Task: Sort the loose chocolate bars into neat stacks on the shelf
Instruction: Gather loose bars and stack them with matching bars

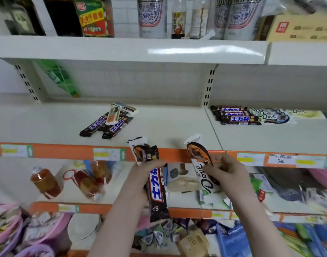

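L hand (147,166) grips 2 bars in front of the shelf (168,127) edge: a dark bar (157,193) w/ blue letters & a white bar (138,151) behind it. R hand (227,173) pinches a white Dove bar (203,171), tilted. On the shelf, a loose pile (107,121) of shiny bars sits mid-left. Neat stacks (236,115) lie at the right, w/ flat white Dove packs (270,115) just beside. Lots of bare shelf room between pile & stacks. Orange strip (66,151) runs along the front edge.
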### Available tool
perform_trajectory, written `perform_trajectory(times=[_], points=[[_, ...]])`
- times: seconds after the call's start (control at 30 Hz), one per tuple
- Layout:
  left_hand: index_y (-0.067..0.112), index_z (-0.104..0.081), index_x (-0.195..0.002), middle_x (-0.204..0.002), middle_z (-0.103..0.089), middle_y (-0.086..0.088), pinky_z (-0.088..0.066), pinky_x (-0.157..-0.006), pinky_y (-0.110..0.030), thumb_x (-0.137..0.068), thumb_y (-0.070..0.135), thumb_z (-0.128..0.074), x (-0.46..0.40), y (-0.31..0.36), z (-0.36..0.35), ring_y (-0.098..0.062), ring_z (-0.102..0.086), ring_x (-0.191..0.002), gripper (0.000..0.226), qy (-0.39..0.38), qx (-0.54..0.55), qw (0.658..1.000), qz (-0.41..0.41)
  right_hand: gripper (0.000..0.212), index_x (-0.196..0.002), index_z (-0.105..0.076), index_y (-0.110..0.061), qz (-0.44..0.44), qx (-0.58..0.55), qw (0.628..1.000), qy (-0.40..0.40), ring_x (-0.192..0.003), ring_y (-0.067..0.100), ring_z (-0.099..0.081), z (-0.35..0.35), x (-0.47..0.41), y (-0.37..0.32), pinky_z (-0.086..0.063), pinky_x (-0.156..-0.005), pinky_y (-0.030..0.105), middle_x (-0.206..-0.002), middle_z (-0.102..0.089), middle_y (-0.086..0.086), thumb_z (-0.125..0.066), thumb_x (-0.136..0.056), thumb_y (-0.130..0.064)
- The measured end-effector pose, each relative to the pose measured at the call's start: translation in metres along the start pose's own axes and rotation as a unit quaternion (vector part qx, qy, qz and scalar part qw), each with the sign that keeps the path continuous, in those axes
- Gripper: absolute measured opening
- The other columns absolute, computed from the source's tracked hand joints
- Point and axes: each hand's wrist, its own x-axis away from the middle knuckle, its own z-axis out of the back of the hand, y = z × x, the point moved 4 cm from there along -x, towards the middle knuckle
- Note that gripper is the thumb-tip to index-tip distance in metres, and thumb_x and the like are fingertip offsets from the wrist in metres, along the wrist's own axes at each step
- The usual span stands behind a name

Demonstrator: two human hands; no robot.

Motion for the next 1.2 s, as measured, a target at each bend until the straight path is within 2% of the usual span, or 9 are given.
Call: perform_trajectory(times=[0.2, 0.37, 0.5, 0.63, 0.7, 0.8, 0.93, 1.07, 1.2], points=[[0.006, -0.062, -0.075, -0.058, -0.062, -0.008, -0.046, -0.056, -0.025, -0.067, 0.008, -0.075, 0.028, -0.027, -0.029, -0.020, -0.058, -0.051, 0.015, 0.018, -0.013, 1.000, -0.001, 0.019, -0.079, -0.063, -0.019, 0.005, -0.023, 1.000, 0.010, -0.041, 0.011, -0.043, 0.044, 0.019, 0.002, -0.032, -0.043, 0.022, -0.045, -0.051, -0.007, -0.069, -0.073, -0.002], [0.007, -0.061, -0.073, -0.059, -0.059, -0.008, -0.047, -0.057, -0.028, -0.067, 0.006, -0.074, 0.036, -0.041, -0.073, -0.022, -0.055, -0.055, 0.015, 0.011, -0.010, 1.000, -0.027, 0.023, -0.073, -0.056, -0.018, 0.017, -0.034, 0.999, 0.002, -0.042, 0.011, -0.045, 0.088, 0.017, 0.008, -0.034, -0.040, 0.016, -0.047, -0.051, -0.005, -0.068, -0.070, 0.001], [0.006, -0.063, -0.067, -0.067, -0.058, -0.011, -0.048, -0.053, -0.027, -0.069, 0.006, -0.073, 0.033, -0.067, -0.162, -0.023, -0.056, -0.056, 0.010, -0.015, -0.021, 0.999, -0.035, 0.024, -0.077, -0.053, -0.013, 0.017, -0.060, 0.998, 0.030, -0.051, 0.016, -0.042, 0.176, 0.003, 0.020, -0.034, -0.048, 0.022, -0.053, -0.047, 0.003, -0.068, -0.069, 0.003], [0.006, -0.060, -0.069, -0.059, -0.056, -0.009, -0.048, -0.060, -0.031, -0.072, 0.006, -0.070, 0.031, -0.104, -0.278, -0.023, -0.054, -0.054, 0.011, -0.051, -0.034, 0.998, -0.020, 0.022, -0.078, -0.055, -0.012, 0.003, -0.099, 0.992, 0.082, -0.055, 0.018, -0.047, 0.289, -0.013, 0.038, -0.037, -0.054, 0.026, -0.056, -0.050, 0.003, -0.068, -0.069, 0.005], [0.007, -0.057, -0.067, -0.051, -0.056, -0.006, -0.046, -0.057, -0.028, -0.074, 0.004, -0.069, 0.031, -0.122, -0.331, -0.021, -0.053, -0.048, 0.013, -0.058, -0.051, 0.997, -0.020, 0.023, -0.079, -0.055, -0.010, -0.002, -0.127, 0.987, 0.097, -0.058, 0.019, -0.045, 0.341, -0.019, 0.045, -0.037, -0.057, 0.030, -0.059, -0.046, 0.008, -0.066, -0.070, 0.008], [0.007, -0.058, -0.068, -0.052, -0.058, -0.006, -0.048, -0.054, -0.026, -0.073, 0.005, -0.070, 0.029, -0.143, -0.396, -0.019, -0.055, -0.043, 0.013, -0.073, -0.062, 0.995, -0.005, 0.024, -0.079, -0.053, -0.011, -0.017, -0.155, 0.981, 0.115, -0.066, 0.024, -0.044, 0.404, -0.028, 0.051, -0.036, -0.053, 0.026, -0.068, -0.044, 0.013, -0.065, -0.072, 0.007], [0.007, -0.064, -0.073, -0.062, -0.062, -0.010, -0.049, -0.062, -0.031, -0.069, 0.007, -0.073, 0.025, -0.161, -0.453, -0.024, -0.058, -0.055, 0.009, -0.072, -0.069, 0.995, -0.002, 0.024, -0.084, -0.052, -0.009, -0.036, -0.223, 0.967, 0.122, -0.069, 0.031, -0.043, 0.460, -0.042, 0.057, -0.040, -0.063, 0.043, -0.074, -0.043, 0.018, -0.064, -0.073, 0.008], [0.004, -0.066, -0.076, -0.056, -0.066, -0.007, -0.048, -0.045, -0.022, -0.071, 0.007, -0.072, 0.015, -0.170, -0.499, -0.016, -0.060, -0.043, 0.009, -0.089, -0.062, 0.994, -0.003, 0.025, -0.086, -0.053, -0.009, -0.046, -0.236, 0.960, 0.140, -0.073, 0.029, -0.053, 0.495, -0.057, 0.065, -0.045, -0.063, 0.035, -0.078, -0.050, 0.019, -0.065, -0.072, 0.009], [0.003, -0.069, -0.088, -0.071, -0.072, -0.013, -0.052, -0.054, -0.028, -0.068, 0.010, -0.074, -0.001, -0.178, -0.541, -0.022, -0.066, -0.054, 0.022, -0.120, -0.074, 0.990, 0.007, 0.025, -0.090, -0.053, -0.007, -0.065, -0.262, 0.954, 0.133, -0.077, 0.031, -0.054, 0.518, -0.078, 0.075, -0.048, -0.066, 0.036, -0.086, -0.052, 0.022, -0.065, -0.074, 0.007]])
